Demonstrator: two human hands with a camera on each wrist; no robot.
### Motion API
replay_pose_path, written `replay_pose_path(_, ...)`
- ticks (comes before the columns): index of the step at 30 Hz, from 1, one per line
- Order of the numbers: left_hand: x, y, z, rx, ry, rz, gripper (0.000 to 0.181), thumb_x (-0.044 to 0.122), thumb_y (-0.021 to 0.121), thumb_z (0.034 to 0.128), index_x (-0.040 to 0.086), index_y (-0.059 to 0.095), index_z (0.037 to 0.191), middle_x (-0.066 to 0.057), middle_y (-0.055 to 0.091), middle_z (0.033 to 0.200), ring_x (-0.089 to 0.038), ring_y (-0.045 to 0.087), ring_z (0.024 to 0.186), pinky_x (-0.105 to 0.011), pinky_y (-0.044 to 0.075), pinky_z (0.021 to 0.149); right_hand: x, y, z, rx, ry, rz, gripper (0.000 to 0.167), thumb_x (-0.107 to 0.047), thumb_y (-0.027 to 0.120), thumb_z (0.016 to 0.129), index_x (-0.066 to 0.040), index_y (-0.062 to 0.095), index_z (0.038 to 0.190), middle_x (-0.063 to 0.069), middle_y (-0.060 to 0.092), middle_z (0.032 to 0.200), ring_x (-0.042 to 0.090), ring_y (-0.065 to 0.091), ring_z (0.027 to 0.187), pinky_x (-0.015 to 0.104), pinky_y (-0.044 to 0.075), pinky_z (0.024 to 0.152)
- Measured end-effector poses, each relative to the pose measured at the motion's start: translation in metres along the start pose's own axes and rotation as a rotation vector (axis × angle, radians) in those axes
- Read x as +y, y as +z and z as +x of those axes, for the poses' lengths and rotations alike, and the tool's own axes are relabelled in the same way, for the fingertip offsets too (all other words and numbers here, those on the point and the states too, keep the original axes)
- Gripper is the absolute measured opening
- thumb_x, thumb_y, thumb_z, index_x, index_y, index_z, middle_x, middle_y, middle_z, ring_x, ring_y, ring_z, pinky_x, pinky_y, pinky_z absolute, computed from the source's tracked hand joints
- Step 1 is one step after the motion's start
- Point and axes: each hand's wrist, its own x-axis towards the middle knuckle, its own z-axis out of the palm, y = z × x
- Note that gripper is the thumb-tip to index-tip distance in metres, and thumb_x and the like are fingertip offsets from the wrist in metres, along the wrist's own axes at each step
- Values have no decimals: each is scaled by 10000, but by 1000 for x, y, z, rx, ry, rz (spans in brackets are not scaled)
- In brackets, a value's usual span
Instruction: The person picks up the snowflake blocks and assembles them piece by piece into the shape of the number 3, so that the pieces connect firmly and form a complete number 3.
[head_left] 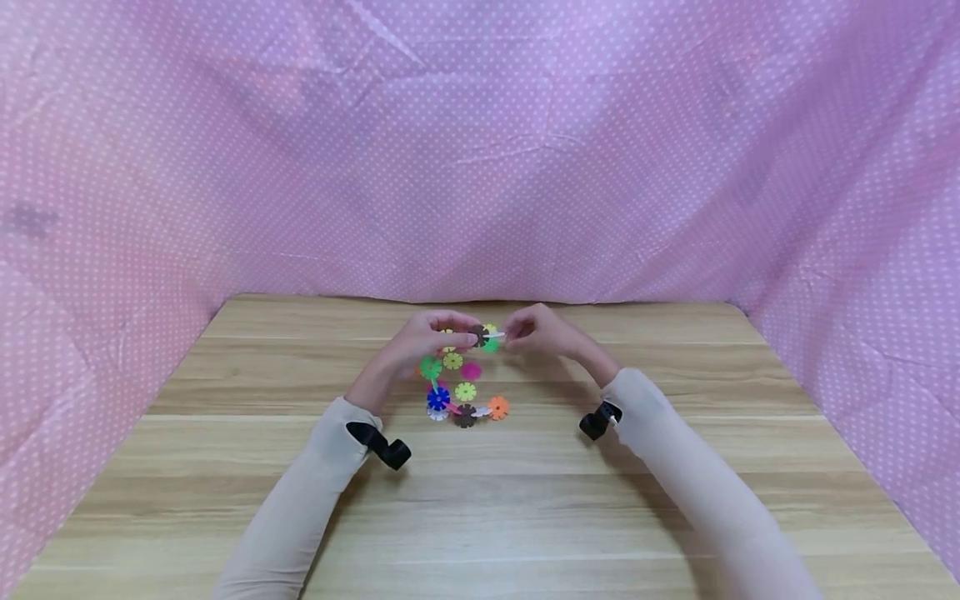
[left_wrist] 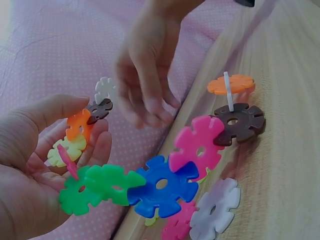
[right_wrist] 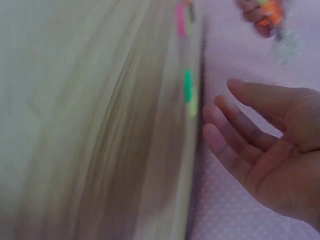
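A chain of notched plastic discs hangs from the left hand (head_left: 429,340), whose thumb and fingers pinch it near a brown disc (left_wrist: 100,110) and an orange disc (left_wrist: 78,125). A white disc (left_wrist: 105,89) sticks out at that end. Lower down the chain are green discs (left_wrist: 114,184), a blue disc (left_wrist: 161,184), a pink disc (left_wrist: 197,145), another brown disc (left_wrist: 240,123) and an orange one (head_left: 498,407). The right hand (right_wrist: 270,145) is beside the white end, fingers loosely bent and holding nothing in the right wrist view.
Loose discs lie on the wooden table (head_left: 480,517) under and behind the chain, among them a magenta one (head_left: 471,371), yellow ones (head_left: 465,392) and a green one (right_wrist: 188,86). A pink dotted cloth (head_left: 480,167) stands behind the table.
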Motion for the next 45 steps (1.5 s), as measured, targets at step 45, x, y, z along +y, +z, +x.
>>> replay_pose_path(45, 0, 7, 1, 33, 49, 7, 350, 82, 747, 911, 1, 684, 1245, -17, 695, 1019, -363, 681, 1026, -392, 586, 877, 11, 11, 7, -127, 77, -28, 256, 40, 810, 805, 71, 643, 998, 158, 674, 915, 152, 594, 791, 232, 525, 680)
